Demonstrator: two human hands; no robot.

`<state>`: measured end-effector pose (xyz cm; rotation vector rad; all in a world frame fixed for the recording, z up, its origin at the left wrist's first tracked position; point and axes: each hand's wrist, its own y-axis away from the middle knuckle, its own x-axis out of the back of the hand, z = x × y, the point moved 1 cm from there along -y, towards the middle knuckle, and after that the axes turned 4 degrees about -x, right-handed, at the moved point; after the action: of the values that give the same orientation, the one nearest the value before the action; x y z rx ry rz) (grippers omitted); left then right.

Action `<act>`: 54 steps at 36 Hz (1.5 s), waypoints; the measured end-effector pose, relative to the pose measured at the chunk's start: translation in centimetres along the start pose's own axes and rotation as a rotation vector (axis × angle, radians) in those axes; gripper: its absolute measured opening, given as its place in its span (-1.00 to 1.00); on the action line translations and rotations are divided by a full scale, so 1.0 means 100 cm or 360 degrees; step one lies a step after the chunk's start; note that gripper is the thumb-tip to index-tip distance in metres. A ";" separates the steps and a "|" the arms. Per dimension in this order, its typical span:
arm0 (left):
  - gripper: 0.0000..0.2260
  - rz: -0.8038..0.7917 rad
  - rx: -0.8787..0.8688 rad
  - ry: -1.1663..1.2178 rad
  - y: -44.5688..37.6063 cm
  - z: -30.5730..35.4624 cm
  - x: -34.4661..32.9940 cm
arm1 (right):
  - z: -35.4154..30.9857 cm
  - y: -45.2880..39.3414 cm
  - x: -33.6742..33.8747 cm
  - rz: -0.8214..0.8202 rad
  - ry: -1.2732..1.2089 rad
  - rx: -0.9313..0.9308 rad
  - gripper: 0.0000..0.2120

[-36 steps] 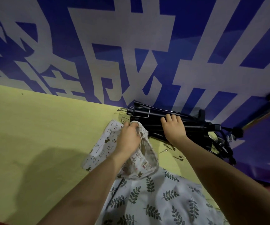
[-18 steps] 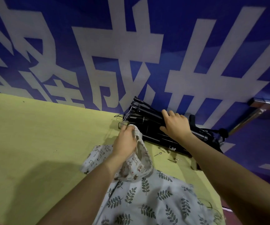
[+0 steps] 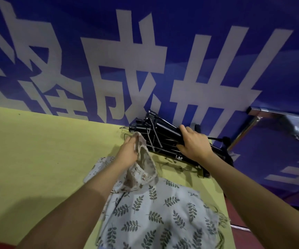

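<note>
At a yellow-green surface under a blue banner with large white characters, we see the left hand pinching the upper edge of a small printed garment. It holds the edge up, and the rest of the cloth hangs slack down to the surface.

Just beyond those fingers, to the right and a little farther off, lies a bundle of black hangers. Its long axis runs from the foot of the banner at upper left down toward the right. The thin wire ends point left, almost touching the raised cloth.

The right hand is closed round the bundle's middle, fingers over the top and thumb below.

We judge that the coming move turns on that short gap. The garment's edge sits right at the wire ends, so the left hand is the nearer one to feed cloth onto a hanger while the right hand steadies the bundle. The tangled wires could snag.

A few small metal clips lie below the bundle. A leaf-print cloth spreads across the foreground, and a metal rail crosses at far right.
</note>
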<state>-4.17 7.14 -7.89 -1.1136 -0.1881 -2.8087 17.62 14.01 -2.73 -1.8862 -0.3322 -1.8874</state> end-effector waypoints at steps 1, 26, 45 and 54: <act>-0.45 -0.0009 -0.0013 -0.0030 0.000 0.000 0.002 | -0.001 0.003 0.001 -0.0008 0.0002 0.0020 -0.50; -0.15 -0.0534 -0.0092 -0.0380 0.015 0.027 0.028 | -0.066 0.012 -0.040 -0.0225 0.0399 0.0423 -0.52; -0.53 0.0090 -0.0246 -0.1013 -0.002 0.013 -0.008 | -0.061 0.002 -0.046 0.0760 0.0148 0.0559 -0.58; -0.55 0.0214 -0.0087 -0.0586 -0.005 -0.004 0.012 | -0.065 0.009 -0.056 0.0224 -0.0382 0.0101 -0.72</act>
<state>-5.40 7.53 -7.41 -1.5856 -0.0639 -2.4844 12.08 10.94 -8.59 -2.0403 -0.3216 -1.5458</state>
